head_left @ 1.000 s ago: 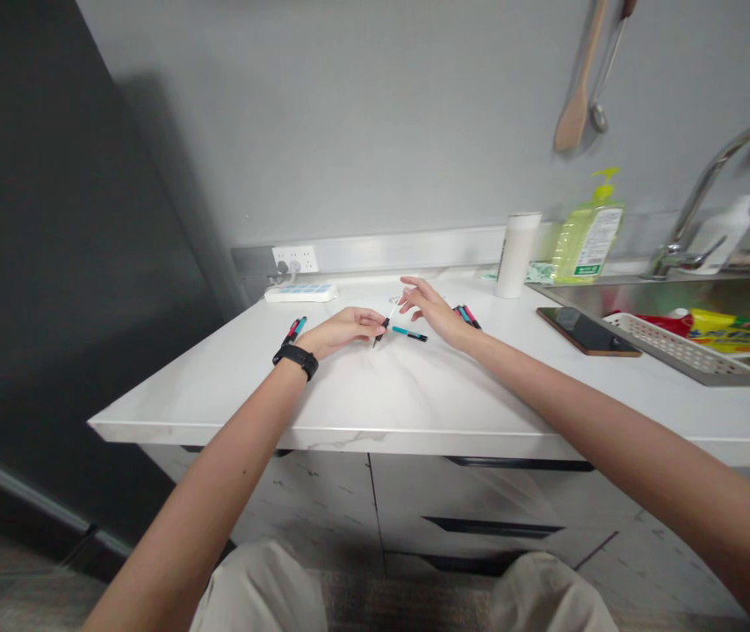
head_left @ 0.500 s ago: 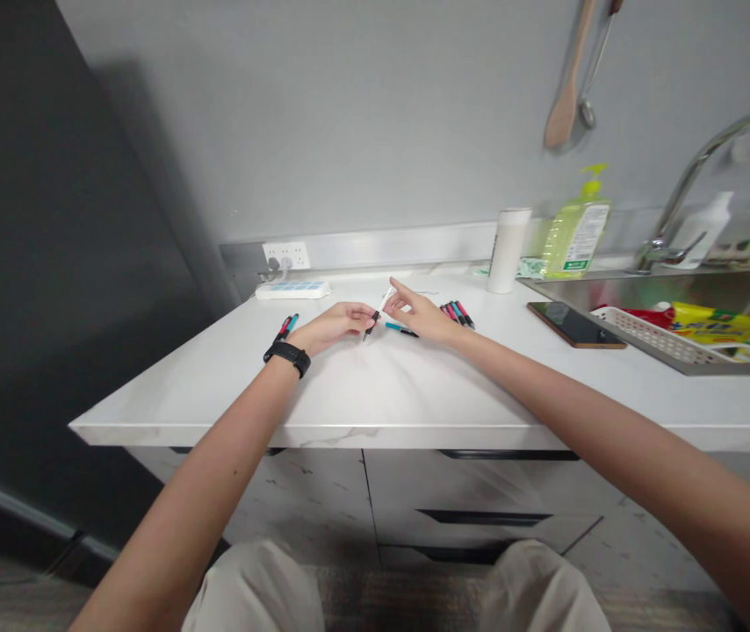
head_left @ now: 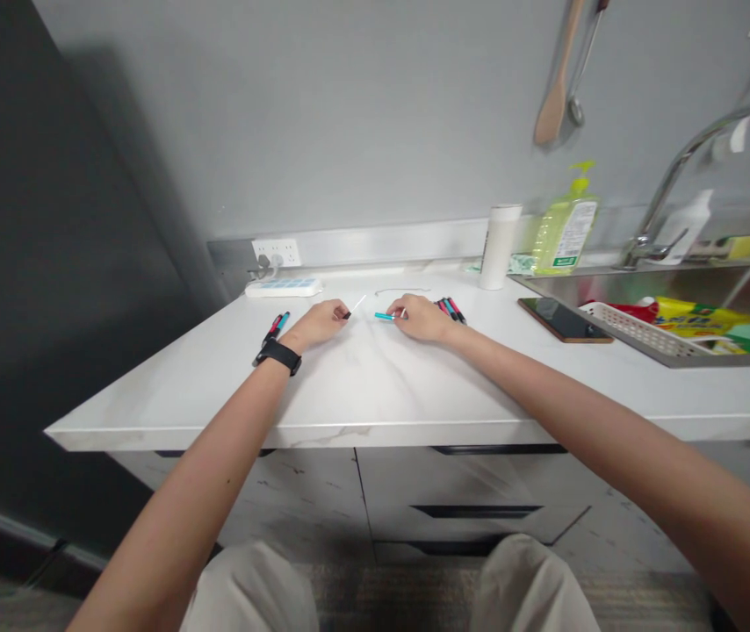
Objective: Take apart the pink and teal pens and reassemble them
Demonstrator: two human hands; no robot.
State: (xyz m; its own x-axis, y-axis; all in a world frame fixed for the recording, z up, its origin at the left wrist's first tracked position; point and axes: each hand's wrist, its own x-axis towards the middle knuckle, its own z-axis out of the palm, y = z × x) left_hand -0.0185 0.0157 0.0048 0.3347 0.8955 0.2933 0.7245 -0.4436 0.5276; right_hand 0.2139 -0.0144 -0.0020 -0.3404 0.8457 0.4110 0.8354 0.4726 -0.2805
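My left hand [head_left: 320, 323], with a black watch on its wrist, is closed on a thin white refill with a black tip [head_left: 355, 305] that points up and to the right. My right hand [head_left: 418, 317] rests on the white counter [head_left: 375, 386] with its fingers closed on a teal pen barrel [head_left: 385, 316]. The two hands are apart, with a small gap between the refill and the barrel. A thin spring or wire [head_left: 401, 290] lies just behind them.
Two pens [head_left: 276, 325] lie left of my left hand, several more pens [head_left: 449, 308] right of my right hand. A power strip [head_left: 283, 287], a white cylinder [head_left: 496, 247], a soap bottle [head_left: 566, 225], a phone [head_left: 559, 318], a sink with a basket [head_left: 652, 338] stand around.
My right hand let go of the white refill, came down and closed on the teal barrel lying on the counter. My left hand drew the refill to the left. The view tilted slightly.
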